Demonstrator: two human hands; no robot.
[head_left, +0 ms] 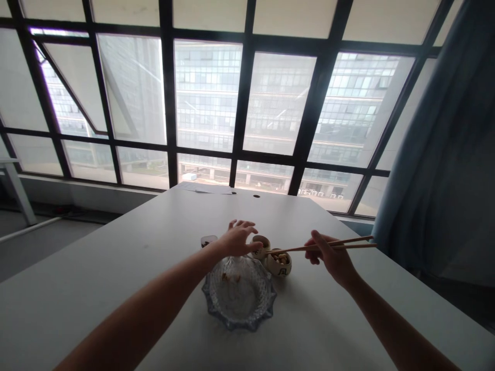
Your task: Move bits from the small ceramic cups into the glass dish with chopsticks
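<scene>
At lower right of centre, the right hand [330, 256] is clamped around slender wooden chopsticks [294, 249], tips near a small round cream bowl [279, 268]; at lower centre, the empty left hand [236, 241], fingers apart, overhangs a scalloped clear-glass bowl [240, 322].

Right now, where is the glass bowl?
In the head view, the glass bowl is at lower centre on the white table, the cup of nuts to its upper right.
</scene>
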